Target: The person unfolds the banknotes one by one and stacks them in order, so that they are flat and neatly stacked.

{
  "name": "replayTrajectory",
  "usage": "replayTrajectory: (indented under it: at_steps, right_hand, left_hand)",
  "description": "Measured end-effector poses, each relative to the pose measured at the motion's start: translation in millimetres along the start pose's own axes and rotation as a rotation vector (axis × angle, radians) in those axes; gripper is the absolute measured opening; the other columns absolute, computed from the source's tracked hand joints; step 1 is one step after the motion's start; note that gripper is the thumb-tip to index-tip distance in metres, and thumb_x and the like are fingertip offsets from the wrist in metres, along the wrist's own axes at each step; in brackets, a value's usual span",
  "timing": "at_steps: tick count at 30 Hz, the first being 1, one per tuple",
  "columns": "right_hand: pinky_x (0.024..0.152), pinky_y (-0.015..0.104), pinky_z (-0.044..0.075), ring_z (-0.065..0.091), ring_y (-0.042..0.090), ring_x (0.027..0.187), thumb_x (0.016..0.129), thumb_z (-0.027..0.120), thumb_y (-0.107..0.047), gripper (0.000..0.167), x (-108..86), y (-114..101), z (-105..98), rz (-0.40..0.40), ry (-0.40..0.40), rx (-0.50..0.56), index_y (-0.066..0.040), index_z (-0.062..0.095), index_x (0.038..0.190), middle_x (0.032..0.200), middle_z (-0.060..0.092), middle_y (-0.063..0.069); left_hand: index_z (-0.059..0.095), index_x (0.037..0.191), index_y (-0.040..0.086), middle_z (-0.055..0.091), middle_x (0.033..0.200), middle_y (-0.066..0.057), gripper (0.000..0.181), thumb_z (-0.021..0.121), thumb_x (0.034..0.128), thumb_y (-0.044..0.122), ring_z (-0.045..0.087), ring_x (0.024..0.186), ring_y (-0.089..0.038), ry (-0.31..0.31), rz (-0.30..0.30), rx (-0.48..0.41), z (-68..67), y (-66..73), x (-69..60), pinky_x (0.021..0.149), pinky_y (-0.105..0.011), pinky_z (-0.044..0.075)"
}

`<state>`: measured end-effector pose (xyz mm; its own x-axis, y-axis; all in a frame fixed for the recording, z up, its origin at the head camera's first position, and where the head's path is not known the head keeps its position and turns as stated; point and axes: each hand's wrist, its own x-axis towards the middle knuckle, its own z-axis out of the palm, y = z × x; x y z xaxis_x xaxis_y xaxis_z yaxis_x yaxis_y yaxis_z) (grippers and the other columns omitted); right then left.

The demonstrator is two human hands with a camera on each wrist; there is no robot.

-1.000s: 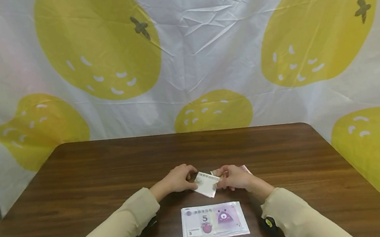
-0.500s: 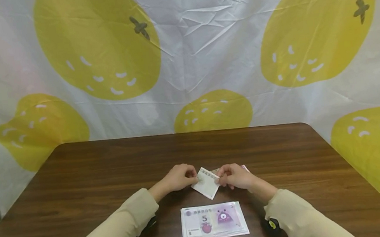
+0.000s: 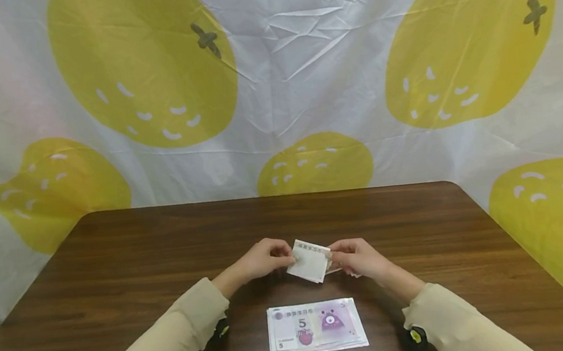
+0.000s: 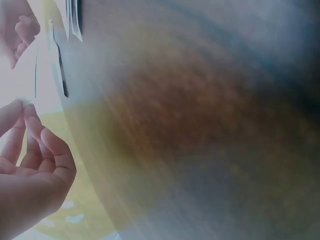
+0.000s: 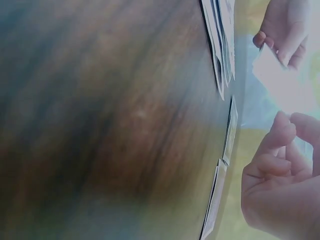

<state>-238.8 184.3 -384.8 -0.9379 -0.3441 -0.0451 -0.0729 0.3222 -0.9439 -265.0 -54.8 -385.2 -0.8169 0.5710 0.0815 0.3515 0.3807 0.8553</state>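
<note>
A white play banknote (image 3: 308,263) with printed characters along its top edge is held above the table, looking short or folded. My left hand (image 3: 266,258) pinches its left side between thumb and fingers. On the opposite side my right hand (image 3: 361,257) pinches it too. Glare washes out the banknote (image 5: 281,82) in the right wrist view, and the left wrist view has it nearly edge-on. Nearer the person lies a stack of play banknotes (image 3: 316,328), a purple 5 on top. Further notes (image 5: 230,131) lie flat below my right hand, which mostly hides them in the head view.
The dark wooden table (image 3: 164,246) extends to both sides of the hands. Behind its far edge hangs a white curtain (image 3: 297,81) with large yellow fruit prints. Both wrists carry small dark devices (image 3: 416,337) at the sleeve cuffs.
The pinched banknote has risen and moved slightly away from the stack, its tilt changing. Both hands moved with it, the right one also a little rightward. The purple stack stayed put.
</note>
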Motion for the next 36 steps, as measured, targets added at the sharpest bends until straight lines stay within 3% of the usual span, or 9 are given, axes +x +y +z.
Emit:
replayTrajectory:
  at_steps: [5,10,13,17,22,29,36]
  right_hand:
    - [0.041,0.020,0.029,0.037,0.007,0.045,0.086,0.056,-0.016,0.027,-2.5,2.0,-1.4,-0.018,-0.011,-0.010,0.008,0.058,0.097,0.058,0.049,0.001]
    - [0.041,0.019,0.028,0.037,0.007,0.045,0.086,0.056,-0.015,0.024,-3.2,3.9,-0.5,-0.045,-0.009,0.000,0.008,0.058,0.092,0.056,0.045,-0.001]
    - [0.041,0.019,0.028,0.037,0.006,0.045,0.087,0.055,-0.012,0.023,-5.8,-0.1,0.5,-0.062,-0.010,0.016,0.010,0.057,0.092,0.056,0.044,-0.001]
    - [0.042,0.019,0.029,0.037,0.007,0.046,0.087,0.055,-0.012,0.023,-7.6,-1.7,1.2,-0.070,-0.002,0.013,0.011,0.057,0.092,0.055,0.043,-0.001]
    - [0.043,0.019,0.028,0.036,0.007,0.047,0.085,0.057,-0.014,0.022,-7.5,0.9,2.3,-0.082,0.018,0.005,0.008,0.058,0.090,0.055,0.041,-0.002]
    - [0.043,0.020,0.027,0.035,0.007,0.047,0.085,0.059,-0.018,0.024,-9.3,-0.7,4.2,-0.056,0.040,-0.007,0.006,0.058,0.087,0.055,0.040,-0.002]
    - [0.044,0.021,0.028,0.036,0.009,0.048,0.084,0.060,-0.019,0.023,-11.4,-0.5,5.0,-0.057,0.040,-0.007,0.004,0.058,0.085,0.056,0.041,-0.001]
  left_hand:
    - [0.059,0.082,0.000,0.051,0.066,-0.001,0.011,0.061,0.0828,0.010,0.048,0.058,-0.015,-0.017,-0.021,-0.060,1.1,1.4,-1.0,0.051,-0.031,0.040]
    - [0.057,0.083,-0.004,0.051,0.067,-0.007,0.009,0.058,0.0835,0.006,0.048,0.060,-0.021,-0.038,-0.017,-0.067,-0.2,24.8,-12.9,0.052,-0.033,0.041]
    - [0.058,0.083,-0.002,0.052,0.067,-0.006,0.011,0.060,0.0831,0.009,0.049,0.060,-0.020,-0.042,-0.016,-0.065,0.7,21.3,-11.4,0.051,-0.031,0.041]
    - [0.058,0.086,0.002,0.052,0.069,-0.002,0.013,0.063,0.0816,0.013,0.048,0.058,-0.015,-0.019,-0.013,-0.090,3.7,5.3,-2.5,0.049,-0.028,0.040]
    - [0.058,0.097,0.003,0.053,0.073,-0.002,0.019,0.063,0.0812,0.012,0.046,0.057,-0.014,0.050,0.050,-0.102,5.8,11.2,-2.4,0.046,-0.029,0.040]
    - [0.061,0.099,0.006,0.051,0.073,0.000,0.020,0.064,0.0803,0.010,0.046,0.063,-0.014,0.111,0.193,0.002,8.8,16.0,-1.7,0.055,-0.024,0.038]
    - [0.063,0.090,0.006,0.052,0.069,0.001,0.010,0.063,0.0809,0.012,0.046,0.063,-0.013,0.100,0.197,0.004,11.0,16.4,-1.0,0.056,-0.024,0.038]
